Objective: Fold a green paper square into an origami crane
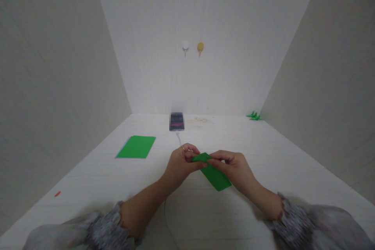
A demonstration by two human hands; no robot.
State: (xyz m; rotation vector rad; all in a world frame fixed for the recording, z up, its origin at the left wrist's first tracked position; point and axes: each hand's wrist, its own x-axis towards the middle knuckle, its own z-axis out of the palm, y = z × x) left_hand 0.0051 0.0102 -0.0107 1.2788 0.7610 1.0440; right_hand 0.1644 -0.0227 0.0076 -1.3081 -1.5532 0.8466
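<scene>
A folded sheet of green paper (pixel 217 175) is held up between my two hands, slanting down to the right with a pointed top edge. My left hand (pixel 185 161) pinches its upper left corner between thumb and fingers; a ring sits on one finger. My right hand (pixel 231 163) pinches the same paper near the top on the right side. Part of the upper edge is covered by my fingertips. To the left on the white table lies a stack of flat green paper sheets (pixel 136 147).
A phone (pixel 176 122) with a pixelated screen stands by the back wall, its white cable (pixel 167 218) running forward under my left arm. Small green folded paper pieces (pixel 254 116) lie at the back right corner. A red sliver (pixel 57 194) lies at left. Two hooks (pixel 200 47) hang on the wall.
</scene>
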